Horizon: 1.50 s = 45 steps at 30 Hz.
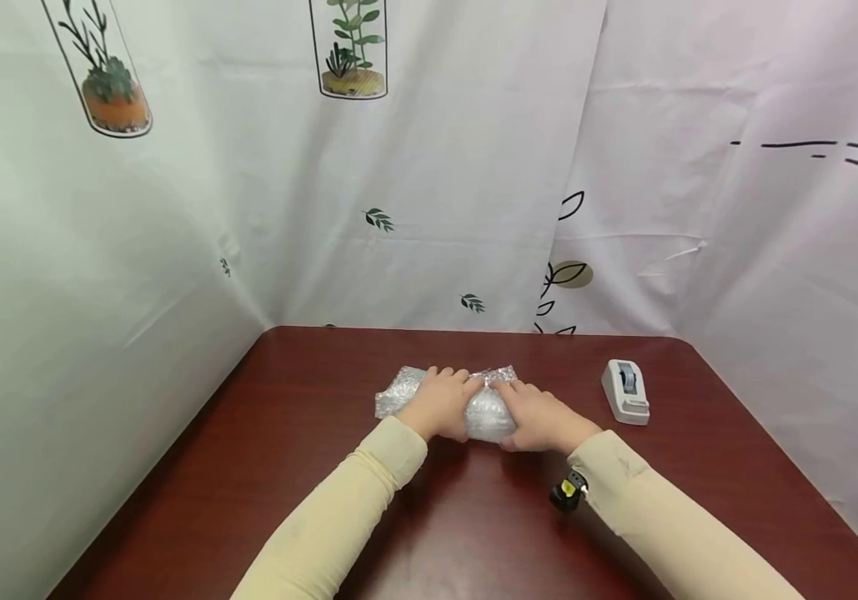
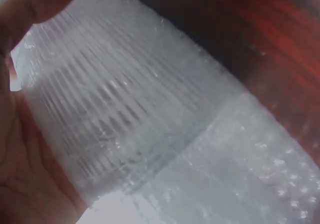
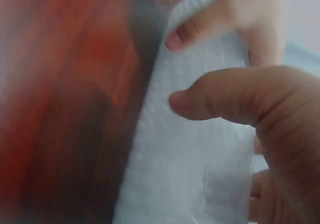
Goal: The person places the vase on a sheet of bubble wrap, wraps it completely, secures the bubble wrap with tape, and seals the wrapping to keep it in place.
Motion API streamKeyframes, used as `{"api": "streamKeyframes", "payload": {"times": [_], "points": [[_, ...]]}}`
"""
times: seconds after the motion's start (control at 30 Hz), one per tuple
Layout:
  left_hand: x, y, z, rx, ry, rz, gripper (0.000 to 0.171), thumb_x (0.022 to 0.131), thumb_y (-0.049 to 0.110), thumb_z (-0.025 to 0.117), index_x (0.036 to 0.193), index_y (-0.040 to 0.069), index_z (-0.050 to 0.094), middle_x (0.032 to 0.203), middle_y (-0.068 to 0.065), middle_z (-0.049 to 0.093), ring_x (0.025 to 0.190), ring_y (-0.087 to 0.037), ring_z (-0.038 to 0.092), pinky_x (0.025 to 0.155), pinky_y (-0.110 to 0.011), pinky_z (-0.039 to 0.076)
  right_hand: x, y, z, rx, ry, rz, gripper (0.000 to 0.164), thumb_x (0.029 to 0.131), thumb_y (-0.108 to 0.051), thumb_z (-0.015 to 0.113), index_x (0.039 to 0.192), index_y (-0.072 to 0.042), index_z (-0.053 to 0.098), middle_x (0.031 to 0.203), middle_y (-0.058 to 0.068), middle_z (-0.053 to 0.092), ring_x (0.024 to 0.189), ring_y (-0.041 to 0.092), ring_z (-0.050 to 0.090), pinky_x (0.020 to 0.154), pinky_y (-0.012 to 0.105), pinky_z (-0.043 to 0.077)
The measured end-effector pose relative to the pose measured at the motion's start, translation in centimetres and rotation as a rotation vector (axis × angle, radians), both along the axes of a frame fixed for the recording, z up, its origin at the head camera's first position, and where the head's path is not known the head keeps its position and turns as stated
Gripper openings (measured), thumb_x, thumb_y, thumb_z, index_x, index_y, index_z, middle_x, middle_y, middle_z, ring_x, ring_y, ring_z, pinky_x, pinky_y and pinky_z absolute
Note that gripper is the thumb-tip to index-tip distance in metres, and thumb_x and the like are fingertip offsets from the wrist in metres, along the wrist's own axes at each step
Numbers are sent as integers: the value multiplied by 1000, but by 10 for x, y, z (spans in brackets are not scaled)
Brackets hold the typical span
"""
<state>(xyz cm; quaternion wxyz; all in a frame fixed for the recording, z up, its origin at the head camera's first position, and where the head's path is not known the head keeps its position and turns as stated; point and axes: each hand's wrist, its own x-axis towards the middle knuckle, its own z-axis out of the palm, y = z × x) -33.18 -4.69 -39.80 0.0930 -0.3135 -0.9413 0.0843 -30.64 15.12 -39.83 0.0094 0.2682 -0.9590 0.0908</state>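
My left hand (image 1: 439, 406) is curled over the bubble-wrap bundle (image 1: 489, 417), thumb across its top and palm against its side. My right hand (image 1: 543, 418) grips the bundle's other end, the thumb laid over the wrap and some fingers round the edge; the rest of those fingers are hidden from me. So the bundle lies between my two hands and under them, on or just above the table (image 1: 286, 408).

Beside my left palm, a ribbed, clear shape (image 2: 105, 93) shows through the plastic; I'd guess a glass or something like it, and so likely breakable. If I squeeze unevenly, it could slide along inside the wrap towards the loose end (image 1: 401, 390) that juts out past my left hand, where the layers look slack and seem to hold nothing.

I can make out no tape on the wrap, so my grip may be all that keeps it rolled. Should I free one hand, the layers could spring apart, and the bundle might roll off towards my forearms.

Ahead and to the right of my right hand stands the tape dispenser (image 1: 626, 392). Stretching for it too hastily could swing the black device (image 1: 567, 490) under my right cuff against the tabletop.
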Motion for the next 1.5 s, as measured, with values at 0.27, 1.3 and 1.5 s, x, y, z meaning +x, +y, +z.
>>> {"api": "streamKeyframes", "payload": {"times": [0.27, 1.3, 1.5], "points": [[-1, -2, 9, 9, -123, 16, 85, 62, 47, 86, 138, 22, 58, 129, -1, 63, 116, -25, 60, 97, -46, 46, 10, -11, -13, 76, 133, -14, 102, 64, -38, 92, 144, 0, 41, 128, 25, 58, 114, 44, 59, 90, 60, 49], [18, 1, -4, -21, 43, 31, 96, 59, 59, 92, 134, 18, 47, 122, -5, 53, 119, -29, 53, 107, -55, 37, -30, -3, -1, -112, -332, -1, 86, 56, -21, 82, 134, -7, 48, 101, 4, 62, 87, 18, 59, 78, 39, 51], [16, 1, -7, -50, 91, 13, 88, 62, 58, 90, 130, 18, 49, 120, -3, 56, 113, -28, 56, 102, -52, 42, -30, -4, -1, -128, -343, 5, 88, 55, -23, 81, 134, -8, 49, 103, 4, 63, 89, 18, 59, 78, 39, 51]]}}
